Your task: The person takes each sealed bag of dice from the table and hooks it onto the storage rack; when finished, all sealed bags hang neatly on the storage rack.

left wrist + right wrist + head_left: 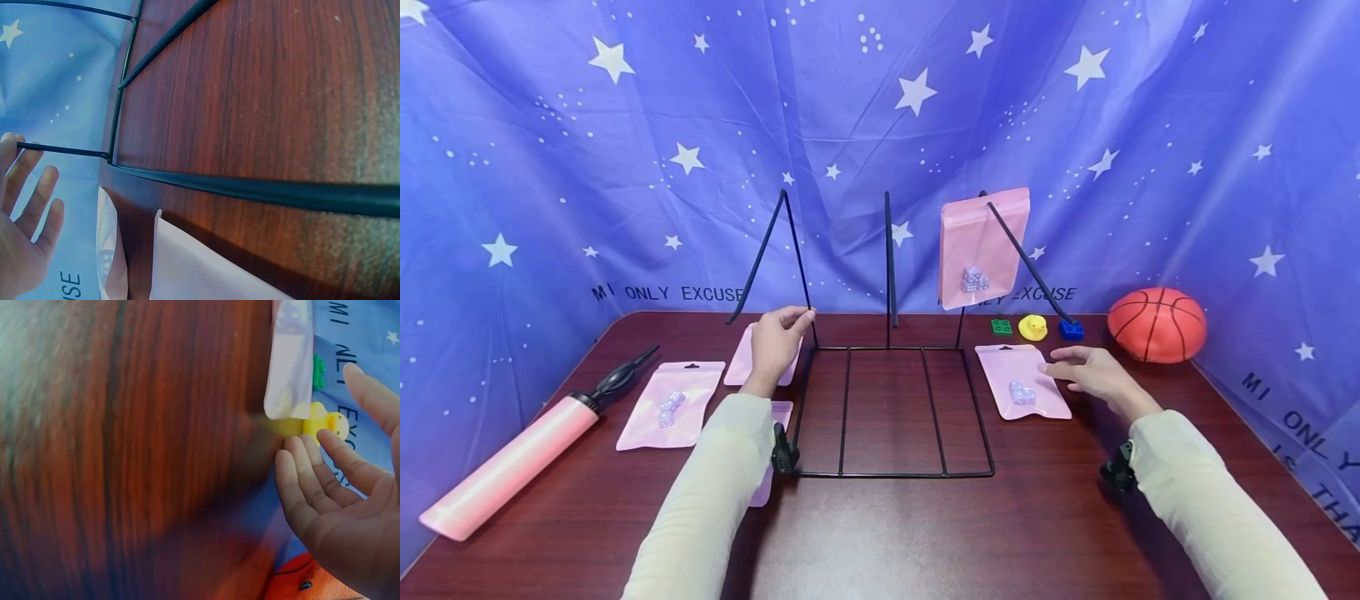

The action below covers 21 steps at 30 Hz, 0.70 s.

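Note:
A black wire rack [887, 412] stands mid-table with three slanted uprights. A pink pouch of dice [983, 247] hangs on the right upright. My left hand [803, 317] is at the foot of the left upright, thumb and index finger pinching the rod. In the left wrist view the other fingers [39, 195] are straight beside the rack's wire [250, 187]. My right hand [1060, 363] hovers open, fingers straight, over the right edge of a pink dice pouch [1021, 381] lying flat beside the rack. The right wrist view shows that hand [331, 481] empty, near the pouch [289, 359].
Three more pink pouches lie left of the rack [670, 404], one partly under my left forearm. A pink hand pump [512, 462] lies at the far left. A yellow duck [1033, 327], green brick [1001, 327], blue brick [1071, 330] and orange basketball [1156, 325] sit back right.

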{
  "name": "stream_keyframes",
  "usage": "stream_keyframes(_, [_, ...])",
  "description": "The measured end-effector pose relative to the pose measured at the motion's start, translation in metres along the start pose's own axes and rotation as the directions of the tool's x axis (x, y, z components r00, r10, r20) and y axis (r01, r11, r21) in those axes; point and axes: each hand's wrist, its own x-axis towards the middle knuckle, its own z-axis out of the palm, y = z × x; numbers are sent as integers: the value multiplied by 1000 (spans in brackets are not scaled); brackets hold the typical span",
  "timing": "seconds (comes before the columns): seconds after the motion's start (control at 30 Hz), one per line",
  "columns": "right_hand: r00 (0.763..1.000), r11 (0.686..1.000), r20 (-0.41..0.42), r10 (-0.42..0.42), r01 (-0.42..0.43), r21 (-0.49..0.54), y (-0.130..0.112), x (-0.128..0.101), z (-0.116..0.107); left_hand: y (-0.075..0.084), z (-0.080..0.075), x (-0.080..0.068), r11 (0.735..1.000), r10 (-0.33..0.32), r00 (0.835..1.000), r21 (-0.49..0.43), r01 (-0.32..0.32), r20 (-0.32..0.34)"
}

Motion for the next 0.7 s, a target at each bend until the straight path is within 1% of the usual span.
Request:
stream_keyframes(0.23, [998, 996, -14, 60, -61, -72, -2, 10, 7, 0, -1, -1, 1000, -3, 1000, -5, 3, 2])
stream_keyframes(0.37, [997, 991, -23, 73, -75, -111, -4, 13, 10, 1, -1, -1, 1000, 0, 1000, -16, 0, 0])
stream_keyframes(0.5, [996, 980, -38, 78, -84, -179, -6, 14, 13, 1, 0, -1, 1000, 5, 1000, -22, -5, -1])
stream_keyframes(0.6, [995, 977, -44, 88, -95, -192, -7, 16, 14, 1, 0, -1, 1000, 10, 1000, -17, -10, -1])
stream_keyframes(0.7, [994, 979, -38, 102, -107, -174, -8, 17, 16, 0, -1, -1, 1000, 12, 1000, -14, -12, 0])
